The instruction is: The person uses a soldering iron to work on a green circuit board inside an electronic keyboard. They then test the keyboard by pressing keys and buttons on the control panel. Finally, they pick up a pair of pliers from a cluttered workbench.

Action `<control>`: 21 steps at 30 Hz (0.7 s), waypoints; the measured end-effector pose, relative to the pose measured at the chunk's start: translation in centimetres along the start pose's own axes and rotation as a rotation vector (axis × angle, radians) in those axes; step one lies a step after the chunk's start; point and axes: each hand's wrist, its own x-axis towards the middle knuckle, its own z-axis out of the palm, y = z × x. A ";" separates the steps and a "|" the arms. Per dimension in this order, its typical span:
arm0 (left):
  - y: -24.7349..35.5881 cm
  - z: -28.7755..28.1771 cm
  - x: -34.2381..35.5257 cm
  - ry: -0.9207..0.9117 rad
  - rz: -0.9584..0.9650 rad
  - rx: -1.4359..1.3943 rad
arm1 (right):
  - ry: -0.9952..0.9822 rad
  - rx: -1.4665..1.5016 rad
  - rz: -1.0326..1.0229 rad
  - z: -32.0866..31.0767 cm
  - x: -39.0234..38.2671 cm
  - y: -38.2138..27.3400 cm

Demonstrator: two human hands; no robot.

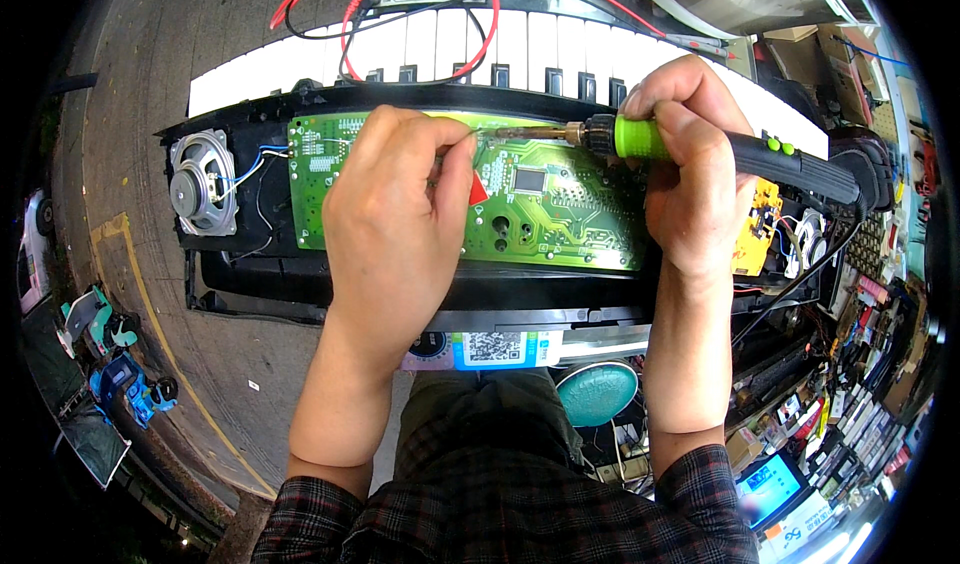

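A soldering iron [700, 144] with a green collar and black handle is clamped in the grip of the right hand [690, 164], held nearly level so that its metal tip [520, 134] is brought sideways onto the upper edge of the green circuit board [560, 214]. The board is laid flat inside the opened black keyboard casing [300, 284], with its traces facing up so the joints can be reached. The left hand [400, 214] is rested on the board's middle, its fingers pinched together on what appears to be a thin wire or strand of solder, fed toward the tip; the strand itself is too fine to be made out surely. A round speaker [203, 184] is left wired at the casing's left end, and white keys [470, 44] are seen beyond, under red test leads [345, 24].
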 end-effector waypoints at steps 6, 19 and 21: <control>0.0 0.0 0.0 -0.001 -0.005 -0.002 | 0.013 0.018 0.006 0.1 -0.1 0.0; 0.1 0.0 0.0 -0.005 -0.021 -0.015 | 0.005 -0.025 -0.005 0.0 0.0 -0.1; 0.0 0.0 0.0 -0.003 -0.020 -0.019 | -0.004 -0.053 -0.009 -0.1 0.0 -0.1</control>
